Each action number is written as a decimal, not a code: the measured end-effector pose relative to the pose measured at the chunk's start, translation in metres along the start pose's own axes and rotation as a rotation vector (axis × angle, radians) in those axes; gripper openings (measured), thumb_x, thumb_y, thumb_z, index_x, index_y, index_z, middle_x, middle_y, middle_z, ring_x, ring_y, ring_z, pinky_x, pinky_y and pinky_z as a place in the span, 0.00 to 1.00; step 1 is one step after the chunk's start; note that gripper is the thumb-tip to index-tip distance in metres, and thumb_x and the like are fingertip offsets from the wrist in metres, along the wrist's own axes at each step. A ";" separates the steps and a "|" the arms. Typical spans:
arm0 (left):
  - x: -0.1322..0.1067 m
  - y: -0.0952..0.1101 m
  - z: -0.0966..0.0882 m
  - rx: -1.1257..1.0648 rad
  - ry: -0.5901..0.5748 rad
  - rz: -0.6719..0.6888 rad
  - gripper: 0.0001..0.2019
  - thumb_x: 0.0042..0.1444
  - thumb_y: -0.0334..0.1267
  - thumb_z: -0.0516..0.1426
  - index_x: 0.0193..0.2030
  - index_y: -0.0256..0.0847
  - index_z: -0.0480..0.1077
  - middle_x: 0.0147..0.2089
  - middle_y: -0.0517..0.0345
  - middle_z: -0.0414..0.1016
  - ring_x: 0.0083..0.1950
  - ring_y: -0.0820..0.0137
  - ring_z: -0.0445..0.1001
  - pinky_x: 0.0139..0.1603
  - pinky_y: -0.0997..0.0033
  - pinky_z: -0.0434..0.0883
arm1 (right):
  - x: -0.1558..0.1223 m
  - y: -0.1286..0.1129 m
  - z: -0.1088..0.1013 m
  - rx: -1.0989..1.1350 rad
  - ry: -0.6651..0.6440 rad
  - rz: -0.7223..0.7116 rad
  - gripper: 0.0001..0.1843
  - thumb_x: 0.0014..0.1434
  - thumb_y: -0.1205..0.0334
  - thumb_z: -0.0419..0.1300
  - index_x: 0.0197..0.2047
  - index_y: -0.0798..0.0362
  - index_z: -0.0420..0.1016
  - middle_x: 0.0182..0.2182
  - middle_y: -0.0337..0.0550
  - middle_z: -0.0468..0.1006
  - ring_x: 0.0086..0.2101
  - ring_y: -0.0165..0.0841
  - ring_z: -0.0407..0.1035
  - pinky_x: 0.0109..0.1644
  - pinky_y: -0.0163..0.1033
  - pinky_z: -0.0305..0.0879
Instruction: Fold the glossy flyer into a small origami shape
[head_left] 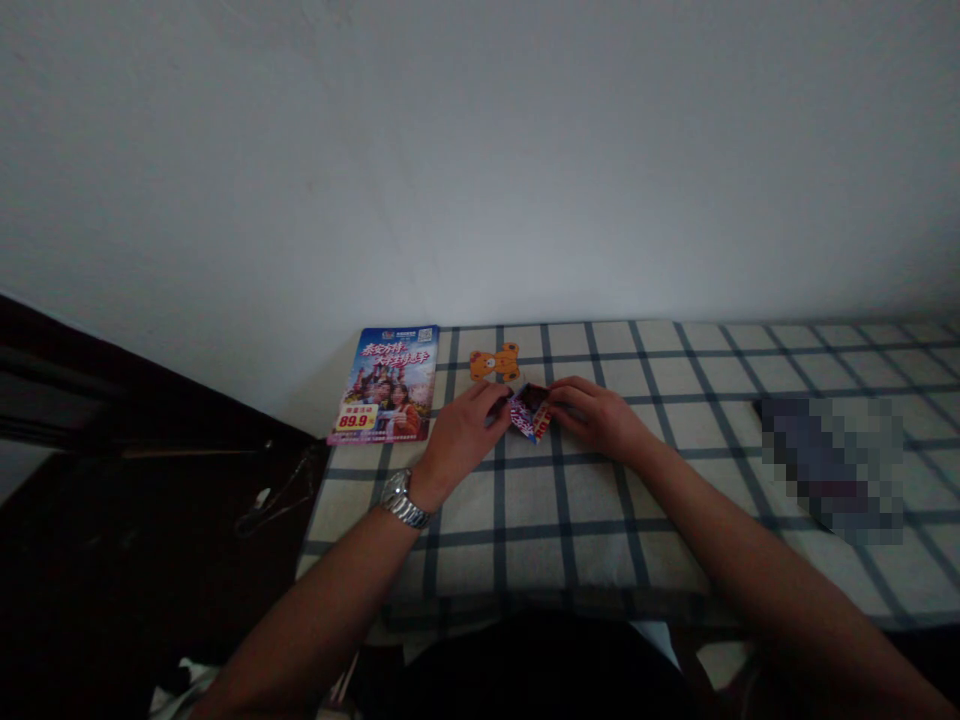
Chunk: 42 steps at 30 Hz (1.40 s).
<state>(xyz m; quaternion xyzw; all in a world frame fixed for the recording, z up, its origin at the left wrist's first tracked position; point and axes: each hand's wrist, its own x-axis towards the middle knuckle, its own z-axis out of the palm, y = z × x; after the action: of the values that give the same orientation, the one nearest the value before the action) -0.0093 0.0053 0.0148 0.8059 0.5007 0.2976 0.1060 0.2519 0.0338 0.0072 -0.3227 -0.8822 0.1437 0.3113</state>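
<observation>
Far passage is blocked by a wall (pixel 525 170); rightward, room is found between the right hand (pixel 600 415) and a blurred object (pixel 825 470).

1. Your left hand (pixel 469 425) and right hand (pixel 600 415) are bare, as are your left forearm (pixel 322 590) and right forearm (pixel 750 540).
2. You wear 1 silver-coloured wristwatch (pixel 405 498) on your left wrist, with a rounded case and metal link bracelet; its dial is unreadable.
3. Your dark top (pixel 540 670) looks black, its details lost in shadow.
</observation>
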 end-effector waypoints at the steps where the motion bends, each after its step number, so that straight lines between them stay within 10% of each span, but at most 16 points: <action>1: 0.000 0.000 0.000 0.000 -0.001 -0.001 0.06 0.70 0.36 0.58 0.52 0.43 0.72 0.46 0.56 0.78 0.44 0.66 0.79 0.44 0.65 0.77 | -0.001 0.000 0.001 0.018 0.000 0.026 0.07 0.71 0.62 0.58 0.51 0.48 0.74 0.51 0.48 0.80 0.47 0.39 0.78 0.52 0.45 0.78; 23: -0.001 -0.012 -0.002 -0.055 -0.149 0.155 0.15 0.73 0.39 0.54 0.64 0.47 0.70 0.54 0.52 0.77 0.54 0.63 0.78 0.58 0.57 0.77 | -0.001 0.003 -0.003 0.142 -0.043 0.249 0.13 0.67 0.65 0.58 0.53 0.48 0.77 0.42 0.42 0.84 0.38 0.36 0.78 0.44 0.39 0.72; 42: 0.002 -0.008 -0.001 -0.156 -0.095 0.196 0.18 0.71 0.33 0.55 0.65 0.50 0.70 0.57 0.54 0.75 0.58 0.65 0.76 0.62 0.57 0.77 | -0.002 0.007 0.001 0.515 0.042 0.394 0.12 0.70 0.57 0.58 0.53 0.46 0.78 0.49 0.43 0.84 0.48 0.39 0.79 0.57 0.48 0.76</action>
<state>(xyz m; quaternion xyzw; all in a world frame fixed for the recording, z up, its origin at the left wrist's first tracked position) -0.0153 0.0103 0.0127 0.8535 0.3892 0.3061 0.1625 0.2552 0.0377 0.0023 -0.4008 -0.7308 0.4130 0.3669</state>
